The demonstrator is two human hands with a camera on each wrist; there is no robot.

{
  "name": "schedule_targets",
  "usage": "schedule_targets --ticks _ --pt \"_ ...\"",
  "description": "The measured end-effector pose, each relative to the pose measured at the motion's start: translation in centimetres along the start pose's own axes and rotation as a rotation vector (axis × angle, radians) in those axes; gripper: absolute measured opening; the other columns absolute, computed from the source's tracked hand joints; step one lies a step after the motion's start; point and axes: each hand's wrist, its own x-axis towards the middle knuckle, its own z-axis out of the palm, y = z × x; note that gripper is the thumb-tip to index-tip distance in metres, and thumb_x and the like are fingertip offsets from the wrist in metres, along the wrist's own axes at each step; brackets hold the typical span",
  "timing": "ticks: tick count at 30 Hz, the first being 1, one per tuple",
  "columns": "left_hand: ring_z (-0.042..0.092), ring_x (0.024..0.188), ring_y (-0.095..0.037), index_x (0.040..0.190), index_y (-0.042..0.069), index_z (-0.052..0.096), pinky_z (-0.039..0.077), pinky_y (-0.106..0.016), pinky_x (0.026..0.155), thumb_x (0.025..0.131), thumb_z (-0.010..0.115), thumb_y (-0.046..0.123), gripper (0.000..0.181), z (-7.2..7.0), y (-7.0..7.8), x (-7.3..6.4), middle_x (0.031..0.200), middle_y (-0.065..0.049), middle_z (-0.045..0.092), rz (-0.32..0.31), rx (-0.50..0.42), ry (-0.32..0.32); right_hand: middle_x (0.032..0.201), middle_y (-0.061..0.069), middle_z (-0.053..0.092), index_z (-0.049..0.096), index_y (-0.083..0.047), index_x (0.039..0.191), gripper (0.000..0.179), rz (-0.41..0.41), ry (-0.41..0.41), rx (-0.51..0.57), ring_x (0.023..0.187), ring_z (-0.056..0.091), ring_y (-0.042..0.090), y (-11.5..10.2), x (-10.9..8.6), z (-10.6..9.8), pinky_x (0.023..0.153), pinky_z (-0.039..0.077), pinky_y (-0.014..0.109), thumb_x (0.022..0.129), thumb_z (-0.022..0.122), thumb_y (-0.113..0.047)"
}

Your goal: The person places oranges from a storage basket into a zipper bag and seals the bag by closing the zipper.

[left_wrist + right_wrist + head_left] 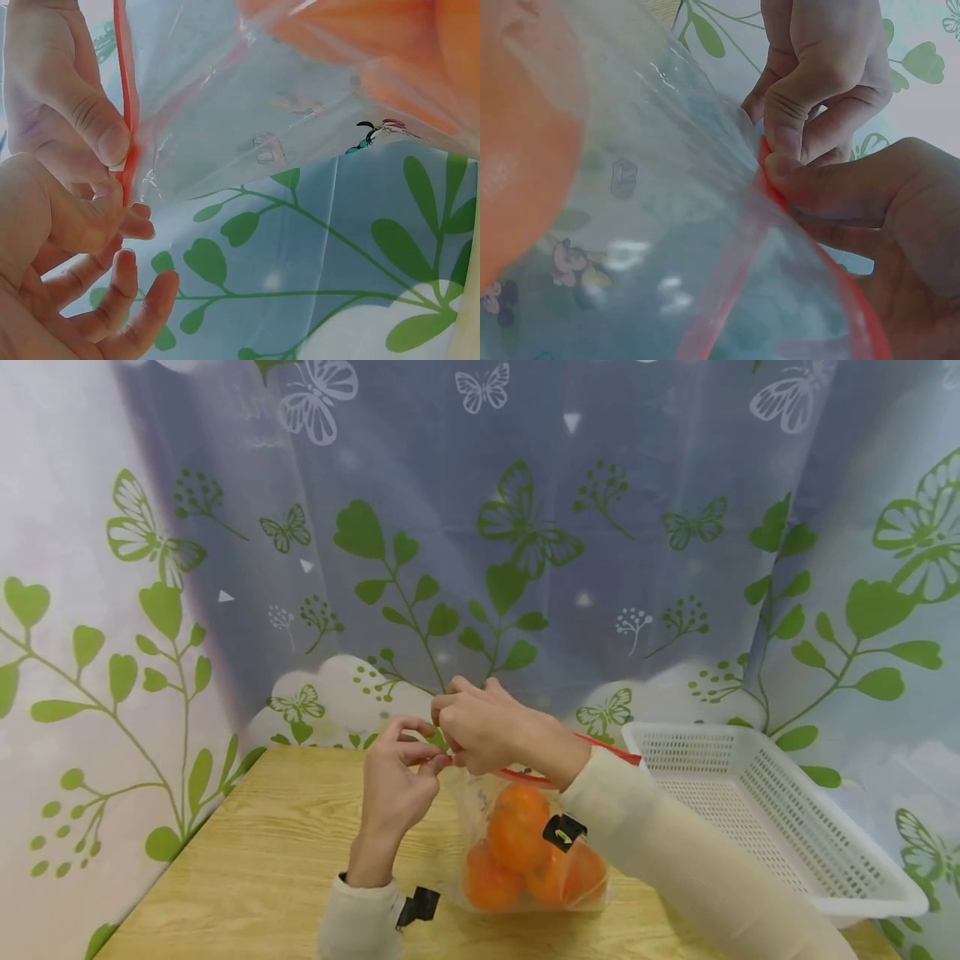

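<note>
A clear plastic zip bag (474, 806) with a red zip strip (615, 750) stands on the wooden table, several oranges (517, 828) showing through its side. My left hand (397, 777) pinches the left end of the strip between thumb and forefinger, its other fingers spread in the left wrist view. Right beside it, my right hand (495, 727) pinches the same red strip (769, 176), thumb tips close together. A small white piece (117, 169) shows on the strip between the hands. Below my right hand, the bag's two red bands run apart in the right wrist view.
A white plastic basket (832, 827) with slotted walls stands to the right, behind my right forearm. The light wooden table (247, 860) extends to the left of the bag. A cloth backdrop (420, 468) with green leaves and butterflies hangs behind and at both sides.
</note>
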Motion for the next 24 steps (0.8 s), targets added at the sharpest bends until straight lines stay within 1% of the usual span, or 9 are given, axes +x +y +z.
schedule_targets --ticks 2,4,8,10,15,20,24 --pt "0.063 0.085 -0.024 0.072 -0.001 0.08 0.064 -0.041 0.073 0.08 0.074 -0.012 0.015 -0.1 -0.1 0.0 0.103 -0.013 0.064 -0.004 0.004 0.005 0.137 -0.004 0.061 0.072 -0.019 0.067 0.026 -0.004 0.002 -0.002 0.133 0.045 0.025 0.0 0.1 0.1 0.103 0.048 0.061 0.094 0.076 -0.019" --pt "0.062 0.084 -0.024 0.071 -0.001 0.08 0.063 -0.039 0.071 0.08 0.073 -0.013 0.016 -0.2 -0.2 0.0 0.102 -0.012 0.062 -0.001 0.011 0.014 0.138 -0.004 0.061 0.072 -0.019 0.068 0.026 0.001 0.001 0.004 0.133 0.044 0.025 0.0 0.1 0.1 0.103 0.048 0.061 0.094 0.075 -0.018" --pt "0.06 0.078 -0.024 0.07 0.0 0.08 0.059 -0.034 0.066 0.078 0.073 -0.014 0.017 -0.4 -0.6 0.1 0.1 -0.01 0.061 0.006 0.034 0.038 0.137 -0.005 0.06 0.072 -0.02 0.066 0.028 0.01 -0.001 0.03 0.133 0.044 0.024 0.2 0.0 0.2 0.101 0.048 0.058 0.094 0.074 -0.017" --pt "0.06 0.077 -0.023 0.07 0.0 0.08 0.059 -0.034 0.066 0.078 0.073 -0.014 0.017 -0.6 -0.7 0.2 0.1 -0.009 0.06 0.001 0.036 0.05 0.137 -0.005 0.06 0.072 -0.021 0.066 0.028 0.012 -0.004 0.037 0.132 0.044 0.024 0.4 -0.1 0.2 0.101 0.048 0.057 0.094 0.075 -0.017" --pt "0.058 0.079 -0.021 0.071 -0.001 0.08 0.061 -0.036 0.069 0.079 0.074 -0.013 0.015 -0.8 -1.1 0.2 0.1 -0.008 0.059 -0.023 0.048 0.071 0.136 -0.004 0.061 0.071 -0.02 0.063 0.031 0.024 -0.009 0.055 0.131 0.045 0.024 1.0 -0.6 0.4 0.101 0.048 0.055 0.093 0.076 -0.017" --pt "0.058 0.079 -0.02 0.072 -0.001 0.08 0.061 -0.033 0.07 0.079 0.077 -0.011 0.012 -0.8 -1.2 0.2 0.1 -0.007 0.058 -0.027 0.073 0.079 0.136 -0.005 0.061 0.067 -0.022 0.06 0.035 0.016 -0.001 0.074 0.13 0.046 0.023 1.6 -1.0 0.7 0.097 0.048 0.053 0.093 0.076 -0.017" --pt "0.059 0.08 -0.02 0.074 0.0 0.081 0.06 -0.033 0.071 0.08 0.078 -0.009 0.011 -0.9 -1.1 0.3 0.099 -0.007 0.058 -0.033 0.105 0.065 0.135 -0.004 0.062 0.068 -0.022 0.06 0.034 0.006 0.009 0.074 0.129 0.047 0.023 1.6 -1.0 0.7 0.096 0.048 0.052 0.093 0.076 -0.017"
